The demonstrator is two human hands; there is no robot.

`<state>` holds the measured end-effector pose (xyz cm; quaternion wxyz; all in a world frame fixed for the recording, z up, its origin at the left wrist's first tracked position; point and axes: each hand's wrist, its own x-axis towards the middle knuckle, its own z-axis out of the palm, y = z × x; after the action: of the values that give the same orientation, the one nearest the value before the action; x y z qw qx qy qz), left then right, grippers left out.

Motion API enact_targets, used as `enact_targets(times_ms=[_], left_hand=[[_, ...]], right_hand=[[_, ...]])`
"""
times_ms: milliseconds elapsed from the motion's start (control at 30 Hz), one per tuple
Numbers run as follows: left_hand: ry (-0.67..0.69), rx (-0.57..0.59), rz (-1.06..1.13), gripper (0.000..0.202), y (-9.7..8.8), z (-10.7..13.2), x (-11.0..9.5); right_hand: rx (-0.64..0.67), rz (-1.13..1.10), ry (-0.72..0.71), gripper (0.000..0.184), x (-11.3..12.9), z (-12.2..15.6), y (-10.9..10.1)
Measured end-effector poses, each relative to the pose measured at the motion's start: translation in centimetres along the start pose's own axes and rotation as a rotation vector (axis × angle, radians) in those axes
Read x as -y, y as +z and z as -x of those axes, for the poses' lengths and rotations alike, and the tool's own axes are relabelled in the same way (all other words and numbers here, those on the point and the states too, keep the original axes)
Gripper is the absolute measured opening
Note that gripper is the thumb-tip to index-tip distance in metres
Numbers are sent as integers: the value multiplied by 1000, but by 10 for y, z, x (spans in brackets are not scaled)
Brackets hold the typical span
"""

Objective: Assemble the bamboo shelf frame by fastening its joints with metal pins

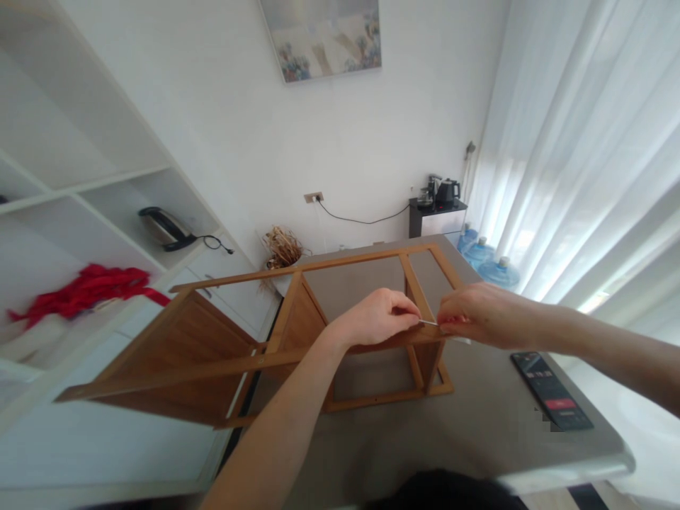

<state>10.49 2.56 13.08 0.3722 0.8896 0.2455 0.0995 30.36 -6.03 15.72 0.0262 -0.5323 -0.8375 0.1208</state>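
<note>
In the middle of the frame the left hand (375,317) and the right hand (481,315) are both closed in a pinch, each gripping one end of a thin metal rod (428,323) and holding it against the near top rail of the wooden frame (185,340). The frame is resting on the grey table (478,432) and jutting toward the lower left. Its rails and side panel are looking joined already, so the work seems well along, with this joint being attended to. A phone (551,391) is lying at lower right, and a red cloth (85,287) is sitting on the shelves at left.
</note>
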Motion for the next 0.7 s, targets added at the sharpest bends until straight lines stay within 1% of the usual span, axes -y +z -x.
enact_targets(times_ms=[100,167,233,300,367,433,567,700], left_hand=[[-17,28,12,23,-2,-3,0],[-29,59,30,23,-3,-5,1],[-34,82,48,23,-5,-7,2],[-33,92,65,23,-5,-9,5],[-21,101,97,24,-5,-10,9],[-6,115,147,24,-3,-11,14],[-27,149,248,25,-2,-12,21],[-60,191,265,21,-4,-14,19]], right_hand=[[23,6,41,28,2,0,-2],[16,14,7,27,1,1,-2],[-22,40,-101,23,-2,1,-1],[-59,96,-252,20,-6,-1,0],[-77,190,-386,23,-9,-4,-1],[-87,298,-489,22,-11,-9,-2],[-91,464,-625,18,-12,-18,-6],[-72,576,-738,21,-12,-24,-8]])
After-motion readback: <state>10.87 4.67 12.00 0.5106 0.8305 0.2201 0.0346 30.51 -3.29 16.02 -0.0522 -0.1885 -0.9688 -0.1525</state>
